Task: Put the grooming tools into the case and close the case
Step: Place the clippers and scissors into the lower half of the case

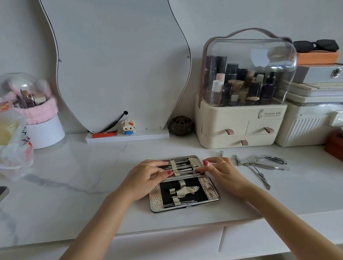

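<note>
Fingers of the left hand are loosely curled over the far half of the open case, with the fingertips resting on the row of slim metal tools held under its straps; whether any single tool is pinched cannot be determined. Fingers of the right hand are bent, with thumb and forefinger meeting at the right end of that row near the hinge line; whether they grip a tool there cannot be determined. The case lies flat on the white marble table, directly before the person, both halves facing up. The near half shows a black lining with several unfilled strap loops. To the right of the case, apart from it, loose tools lie on the table: nail clippers, scissors and a larger clipper. Behind them stands a cream cosmetics organiser with a clear dome. A curved mirror stands against the wall.
</note>
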